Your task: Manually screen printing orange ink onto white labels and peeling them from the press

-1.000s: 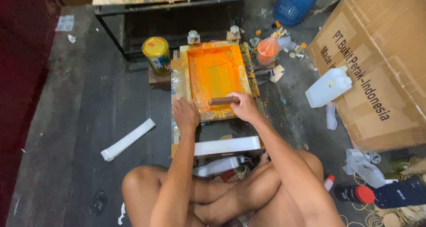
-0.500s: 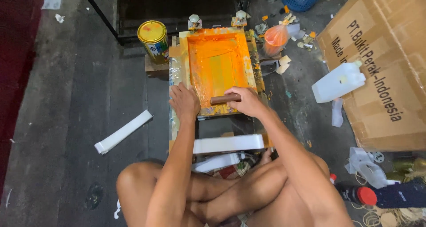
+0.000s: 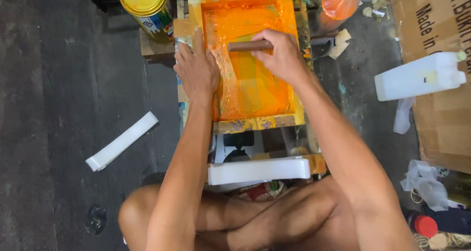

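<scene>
The printing frame [image 3: 250, 59], thick with orange ink, sits on the floor stand before your crossed legs. Your right hand [image 3: 279, 57], fingers wrapped round the brown squeegee handle [image 3: 248, 46], has pushed it from the near edge toward the far end; your left hand [image 3: 196, 69] stays flat, fingers spread, pinning the frame's left rail beside the yellow can [image 3: 147, 5].

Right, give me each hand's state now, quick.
Left hand: open, flat on the orange printing frame's left edge.
Right hand: closed on the brown squeegee handle.
</scene>
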